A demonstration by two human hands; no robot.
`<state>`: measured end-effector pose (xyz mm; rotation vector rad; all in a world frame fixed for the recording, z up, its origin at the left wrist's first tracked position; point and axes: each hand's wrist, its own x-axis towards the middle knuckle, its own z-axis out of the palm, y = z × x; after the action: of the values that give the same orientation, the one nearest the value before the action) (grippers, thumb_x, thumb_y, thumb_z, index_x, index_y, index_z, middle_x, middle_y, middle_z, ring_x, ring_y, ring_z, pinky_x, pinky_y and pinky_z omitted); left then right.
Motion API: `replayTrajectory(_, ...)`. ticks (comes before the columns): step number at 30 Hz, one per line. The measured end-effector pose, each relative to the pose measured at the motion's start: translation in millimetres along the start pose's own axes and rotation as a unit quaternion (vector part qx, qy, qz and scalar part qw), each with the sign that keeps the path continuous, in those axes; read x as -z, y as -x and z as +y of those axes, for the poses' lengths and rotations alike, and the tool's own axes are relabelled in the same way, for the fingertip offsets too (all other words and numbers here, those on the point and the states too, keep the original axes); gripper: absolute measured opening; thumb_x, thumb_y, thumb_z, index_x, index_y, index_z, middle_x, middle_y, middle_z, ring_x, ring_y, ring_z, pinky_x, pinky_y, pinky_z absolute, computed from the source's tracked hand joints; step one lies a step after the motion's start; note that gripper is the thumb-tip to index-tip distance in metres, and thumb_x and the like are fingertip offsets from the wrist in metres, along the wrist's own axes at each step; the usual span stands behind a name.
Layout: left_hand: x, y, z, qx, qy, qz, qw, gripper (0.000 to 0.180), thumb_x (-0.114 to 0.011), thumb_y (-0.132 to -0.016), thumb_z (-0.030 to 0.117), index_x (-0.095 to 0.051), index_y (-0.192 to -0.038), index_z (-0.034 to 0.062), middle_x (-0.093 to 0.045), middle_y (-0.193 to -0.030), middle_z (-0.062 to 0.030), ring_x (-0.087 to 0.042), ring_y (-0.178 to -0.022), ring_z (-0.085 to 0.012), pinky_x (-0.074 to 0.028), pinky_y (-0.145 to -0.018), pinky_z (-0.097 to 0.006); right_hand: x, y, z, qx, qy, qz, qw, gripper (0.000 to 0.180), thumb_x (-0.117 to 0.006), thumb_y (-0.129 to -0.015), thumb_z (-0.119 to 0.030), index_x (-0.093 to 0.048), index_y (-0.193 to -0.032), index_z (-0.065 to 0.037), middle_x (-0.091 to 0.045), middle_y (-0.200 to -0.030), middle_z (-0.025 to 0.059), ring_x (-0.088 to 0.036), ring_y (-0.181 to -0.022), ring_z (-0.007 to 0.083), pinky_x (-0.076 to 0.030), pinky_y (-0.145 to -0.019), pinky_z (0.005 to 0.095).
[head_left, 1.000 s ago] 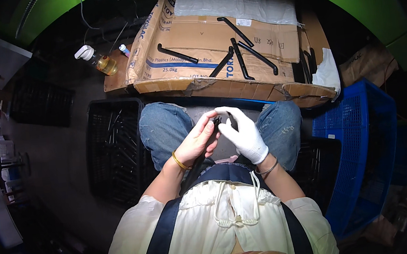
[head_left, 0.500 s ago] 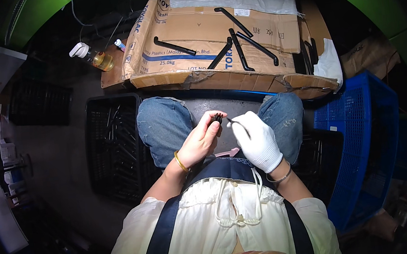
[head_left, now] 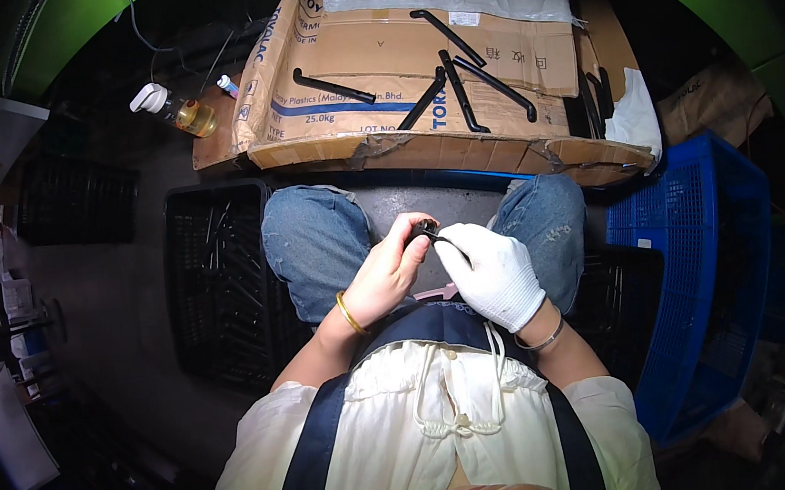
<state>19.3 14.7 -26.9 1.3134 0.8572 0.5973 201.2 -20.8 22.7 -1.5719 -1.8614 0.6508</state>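
Observation:
Between my knees, my bare left hand [head_left: 391, 270] is closed around a black plastic part [head_left: 423, 229], whose end shows above the thumb and fingers. The rest of that part is hidden in the palm. My right hand [head_left: 496, 275], in a white knitted glove, pinches a thin dark tool [head_left: 444, 240]. Its tip meets the end of the black part. What sort of tool it is cannot be made out. Ahead, several black bent-ended handles [head_left: 463, 94] lie scattered on the cardboard [head_left: 362, 47].
The cardboard tray's torn front wall [head_left: 459, 151] runs just beyond my knees. At left stands a black crate [head_left: 215, 192] of dark long parts; at right, a blue plastic crate [head_left: 686, 214]. A drink bottle [head_left: 192, 117] with a white lid lies at the tray's left.
My right hand has moved slightly left, bringing the thin tool from beside the black part onto its end. My left hand has tilted the part a little. The scattered handles lie as before.

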Motion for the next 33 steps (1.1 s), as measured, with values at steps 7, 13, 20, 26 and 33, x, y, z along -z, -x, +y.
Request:
replayTrajectory(7, 2.0, -1.9, 10.1, -0.042, -0.144, 0.028, 0.988, 0.024, -0.047, -0.104, 0.018, -0.049, -0.123, 0.0032, -0.055, -0.085, -0.0037, -0.051, -0.072, -0.0102, -0.045, -0.066, -0.026, -2.4, -0.8, 3.8, -0.030, 0.039, -0.052, 0.997, 0.015, -0.056, -0.094, -0.026, -0.062, -0.094, -0.012, -0.067, -0.081, 0.0106, -0.067, -0.068, 0.0331, -0.053, -0.059, 0.0434)
replayTrajectory(13, 6.0, -5.4, 6.2, -0.080, -0.166, 0.033, 0.982, 0.023, -0.046, -0.103, 0.017, -0.050, -0.122, 0.0043, -0.055, -0.084, -0.0025, -0.050, -0.068, -0.0091, -0.044, -0.064, -0.026, -13.3, -5.7, 23.0, -0.023, 0.046, -0.029, 0.998, 0.015, -0.054, -0.095, -0.025, -0.062, -0.091, -0.012, -0.066, -0.078, 0.0122, -0.066, -0.068, 0.0335, -0.053, -0.058, 0.0439)
replayTrajectory(20, 14.3, -0.5, 23.1, 0.058, -0.045, -0.009, 0.997, 0.024, -0.040, -0.104, 0.015, -0.048, -0.124, 0.0047, -0.053, -0.090, -0.0004, -0.049, -0.072, -0.0063, -0.042, -0.067, -0.022, -5.8, -14.3, 37.4, -0.059, -0.118, 0.073, 0.989, 0.017, -0.064, -0.092, -0.015, -0.064, -0.103, -0.002, -0.070, -0.091, 0.0178, -0.070, -0.082, 0.0308, -0.055, -0.069, 0.0375)
replayTrajectory(26, 5.2, -19.9, 27.8, -0.179, -0.157, 0.115, 0.964, 0.025, -0.044, -0.103, 0.017, -0.048, -0.120, -0.0004, -0.056, -0.099, -0.0126, -0.057, -0.091, -0.0235, -0.046, -0.085, -0.031, -32.9, -28.4, -7.2, -0.057, -0.280, 0.157, 0.945, 0.031, -0.075, -0.084, -0.015, -0.063, -0.109, -0.001, -0.069, -0.092, 0.0145, -0.069, -0.080, 0.0235, -0.054, -0.071, 0.0339)
replayTrajectory(33, 12.8, -2.2, -3.9, -0.013, 0.271, -0.070, 0.960, 0.057, -0.054, -0.097, 0.040, -0.045, -0.135, -0.0020, -0.057, -0.125, -0.0088, -0.054, -0.116, -0.0181, -0.040, -0.100, -0.033, 7.0, -35.0, -5.7, 0.089, -0.235, -0.057, 0.966, 0.020, -0.066, -0.090, -0.013, -0.065, -0.105, 0.000, -0.065, -0.092, 0.0151, -0.067, -0.085, 0.0298, -0.053, -0.074, 0.0353)
